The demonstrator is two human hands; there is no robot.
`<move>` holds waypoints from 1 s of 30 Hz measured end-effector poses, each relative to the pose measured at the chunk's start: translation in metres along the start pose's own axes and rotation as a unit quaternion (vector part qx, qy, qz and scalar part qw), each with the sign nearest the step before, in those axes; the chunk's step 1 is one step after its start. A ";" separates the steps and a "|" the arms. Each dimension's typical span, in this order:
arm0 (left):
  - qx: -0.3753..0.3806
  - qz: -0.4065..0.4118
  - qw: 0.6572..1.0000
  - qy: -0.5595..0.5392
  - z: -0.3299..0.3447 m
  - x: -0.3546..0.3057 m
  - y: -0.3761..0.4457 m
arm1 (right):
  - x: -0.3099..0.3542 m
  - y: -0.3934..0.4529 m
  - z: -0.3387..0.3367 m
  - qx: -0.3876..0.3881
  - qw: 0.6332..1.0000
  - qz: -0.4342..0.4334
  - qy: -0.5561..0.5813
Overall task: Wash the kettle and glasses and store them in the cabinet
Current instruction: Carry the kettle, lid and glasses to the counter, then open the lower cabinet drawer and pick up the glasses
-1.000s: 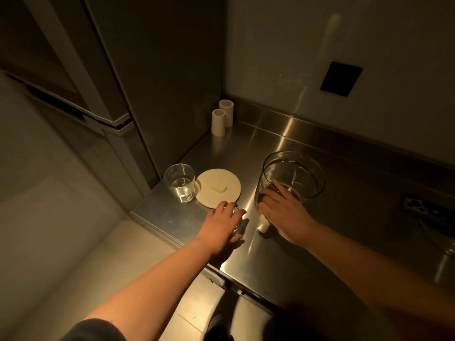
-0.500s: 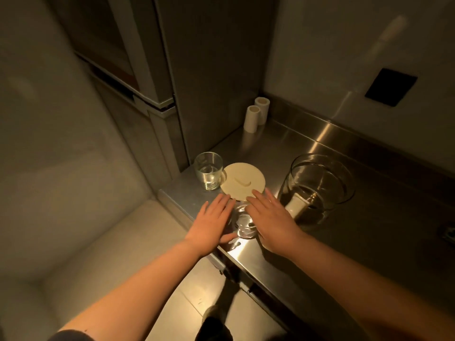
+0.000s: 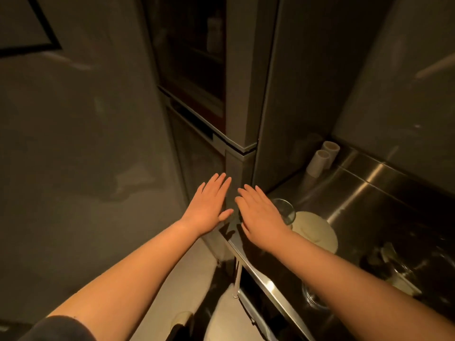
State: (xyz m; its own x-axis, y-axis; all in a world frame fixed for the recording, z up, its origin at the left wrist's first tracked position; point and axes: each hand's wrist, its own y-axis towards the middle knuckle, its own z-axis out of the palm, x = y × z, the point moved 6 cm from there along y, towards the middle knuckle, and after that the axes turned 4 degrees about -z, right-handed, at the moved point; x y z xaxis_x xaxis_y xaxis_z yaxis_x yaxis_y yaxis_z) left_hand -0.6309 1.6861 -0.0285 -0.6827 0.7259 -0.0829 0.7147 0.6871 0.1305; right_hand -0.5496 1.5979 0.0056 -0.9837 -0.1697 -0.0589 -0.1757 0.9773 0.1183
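Both hands have been lifted off the counter (image 3: 369, 193) and are now held flat, fingers straight, gripping nothing: the left hand (image 3: 209, 207) out past the counter's left edge, the right hand (image 3: 261, 217) over its left corner. One glass (image 3: 285, 210) and the lid (image 3: 315, 230) are left near that corner; the kettle (image 3: 403, 271), dimly seen, seems to stand nearer the front edge. Washing appears not yet begun. The tall cabinet (image 3: 241, 94) is met directly ahead; free room lies leftward.

Two hands (image 3: 208, 207) (image 3: 261, 217), two glasses (image 3: 285, 212) (image 3: 314, 299), two white cylinders (image 3: 320, 161) (image 3: 331, 150), one lid (image 3: 315, 230).
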 end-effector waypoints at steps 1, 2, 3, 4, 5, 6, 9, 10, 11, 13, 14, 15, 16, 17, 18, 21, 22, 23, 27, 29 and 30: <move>-0.008 0.005 1.000 0.003 -0.003 0.015 0.013 | 0.001 0.019 0.001 -0.004 1.000 0.001 -0.005; -0.013 0.010 1.000 0.011 -0.006 0.029 0.026 | 0.002 0.039 0.003 -0.009 1.000 0.004 -0.010; -0.015 0.017 1.000 0.020 -0.008 0.044 0.040 | 0.002 0.060 0.005 -0.014 1.000 0.008 -0.013; -0.016 0.024 0.999 0.026 -0.010 0.059 0.054 | 0.003 0.081 0.006 -0.020 1.000 0.012 -0.014; -0.015 0.029 0.999 0.025 -0.013 0.075 0.069 | 0.003 0.102 0.008 -0.024 0.999 0.018 -0.012; -0.013 0.033 0.999 0.020 -0.015 0.089 0.083 | 0.004 0.122 0.010 -0.025 0.999 0.025 -0.010; -0.003 0.056 0.998 0.007 -0.019 0.128 0.119 | 0.006 0.176 0.015 -0.020 0.999 0.044 -0.009; 0.002 0.064 0.998 0.005 -0.020 0.139 0.129 | 0.005 0.191 0.016 -0.018 0.998 0.054 -0.012; 0.008 0.070 0.997 0.007 -0.019 0.149 0.138 | 0.004 0.204 0.018 -0.017 0.998 0.067 -0.014; 0.016 0.084 0.996 0.015 -0.018 0.164 0.156 | 0.000 0.224 0.021 -0.010 0.995 0.094 -0.020; 0.021 0.091 0.995 0.021 -0.016 0.170 0.164 | -0.001 0.232 0.023 -0.002 0.994 0.105 -0.025; 0.026 0.098 0.994 0.028 -0.014 0.175 0.171 | -0.003 0.238 0.025 0.008 0.993 0.114 -0.032; 0.030 0.104 0.994 0.033 -0.012 0.179 0.177 | -0.004 0.244 0.027 0.018 0.992 0.121 -0.042; 0.034 0.108 0.993 0.035 -0.010 0.182 0.182 | -0.005 0.249 0.030 0.027 0.990 0.129 -0.048; 0.035 0.111 0.992 0.038 -0.008 0.185 0.186 | -0.006 0.253 0.032 0.033 0.989 0.138 -0.049; 0.009 0.118 0.991 0.058 -0.005 0.191 0.191 | -0.009 0.262 0.037 0.043 0.984 0.169 -0.039; -0.001 0.119 0.991 0.060 -0.005 0.192 0.190 | -0.010 0.264 0.038 0.042 0.983 0.174 -0.039; -0.009 0.120 0.991 0.056 -0.005 0.191 0.190 | -0.010 0.265 0.038 0.039 0.983 0.177 -0.039; -0.020 0.115 0.992 0.044 -0.005 0.189 0.192 | -0.009 0.266 0.040 0.031 0.980 0.192 -0.031; -0.019 0.111 0.992 0.049 -0.004 0.187 0.191 | -0.010 0.265 0.040 0.008 0.979 0.206 0.000; -0.020 0.110 0.993 0.048 -0.004 0.186 0.191 | -0.011 0.265 0.039 -0.008 0.977 0.213 0.017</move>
State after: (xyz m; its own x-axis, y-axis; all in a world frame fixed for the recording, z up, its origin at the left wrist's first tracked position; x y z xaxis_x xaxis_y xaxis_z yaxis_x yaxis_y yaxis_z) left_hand -0.6219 1.9526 -0.0153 -0.5226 0.8513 0.0455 0.8434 0.5085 0.1738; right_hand -0.5836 1.8634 -0.0008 -0.9682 0.2483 0.0312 0.2503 0.9580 0.1403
